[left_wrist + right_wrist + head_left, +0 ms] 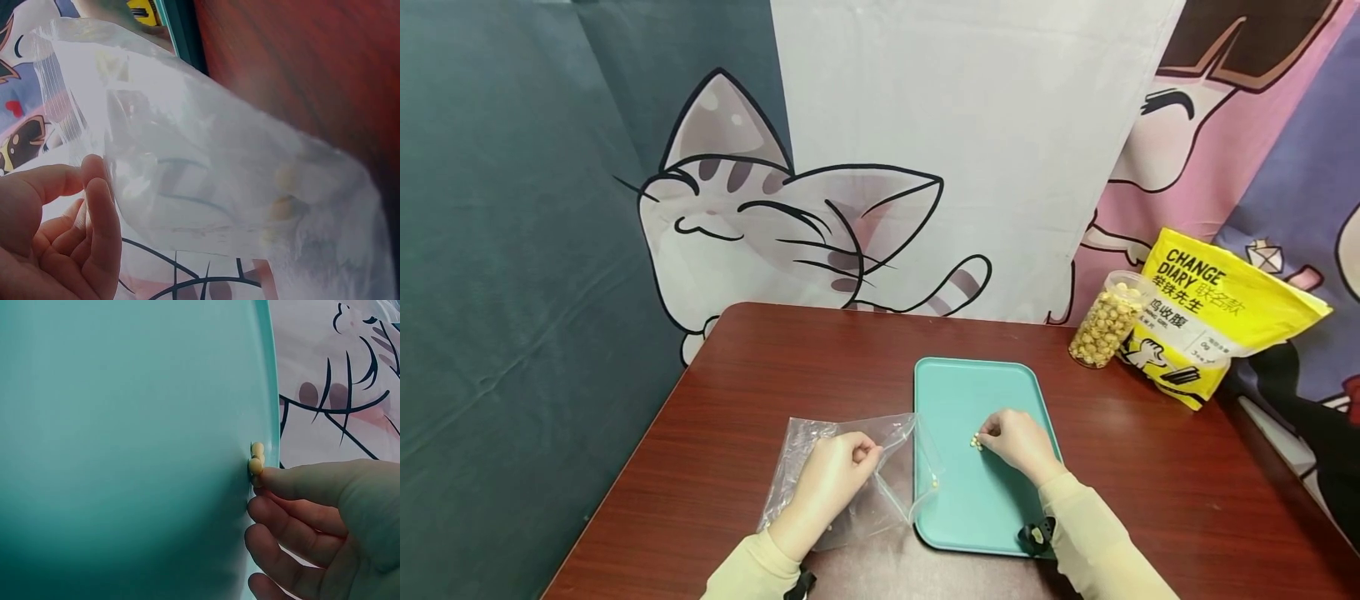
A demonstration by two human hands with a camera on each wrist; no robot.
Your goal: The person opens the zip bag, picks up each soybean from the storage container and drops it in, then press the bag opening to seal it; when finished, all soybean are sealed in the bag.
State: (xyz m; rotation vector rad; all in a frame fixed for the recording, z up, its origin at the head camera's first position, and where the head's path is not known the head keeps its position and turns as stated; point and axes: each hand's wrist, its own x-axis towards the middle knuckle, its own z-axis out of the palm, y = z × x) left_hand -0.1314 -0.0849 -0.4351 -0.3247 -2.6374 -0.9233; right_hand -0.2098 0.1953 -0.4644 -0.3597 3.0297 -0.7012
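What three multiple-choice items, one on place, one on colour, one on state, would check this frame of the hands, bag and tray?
1. Where does the clear jar of pale pieces stand?
A. on the tray
B. beside the yellow pouch
C. inside the plastic bag

2. What colour is the tray?
A. teal
B. red
C. white

3. What is the left hand doing?
A. lying flat on the table
B. holding the jar
C. pinching the clear plastic bag

Answers:
1 B, the jar stands on the table against the pouch.
2 A, both the head and right wrist views show teal.
3 C, the left wrist view shows thumb and fingers closed on the bag's edge, while the right hand touches small pale pieces on the tray.
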